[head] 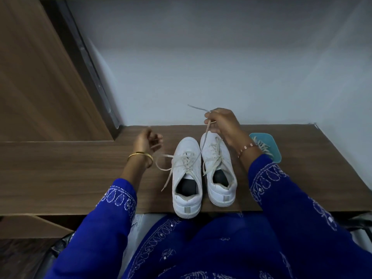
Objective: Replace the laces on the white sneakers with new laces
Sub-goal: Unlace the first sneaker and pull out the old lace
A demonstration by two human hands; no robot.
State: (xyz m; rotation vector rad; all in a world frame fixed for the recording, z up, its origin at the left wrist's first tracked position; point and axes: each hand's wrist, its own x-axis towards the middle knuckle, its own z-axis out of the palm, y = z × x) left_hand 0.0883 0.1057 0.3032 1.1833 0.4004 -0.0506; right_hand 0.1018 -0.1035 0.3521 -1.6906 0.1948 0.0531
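**Two hands drawing a lace up from a pair of white sneakers**

From my remote view through the head camera, I look down on both arms, sleeved in blue embroidered fabric, reaching forward over a wooden surface (84,170). My right hand (220,123) is raised above the toe of the right sneaker (218,168), wrist bent. My left hand (148,140) hovers lower, to the left of the left sneaker (187,178), palm turned inward, with a gold bangle (141,156) on the wrist. A beaded bracelet (246,149) circles the right wrist.

The surface is brown wood grain and runs up against a pale wall (221,57). A wooden panel (40,77) stands at the left. The two sneakers sit side by side, touching, near the front edge, heels toward me. A light blue tray (272,146) lies behind my right forearm, holding a bundle of pale laces (261,146).

The right hand's fingers are curled and pinch a pale lace (203,141), which runs taut from the left sneaker's eyelets up to the hand, its free end sticking out past the hand. The left hand's fingers are loosely curled; a lace strand seems to pass by them, but I cannot tell whether they hold it.
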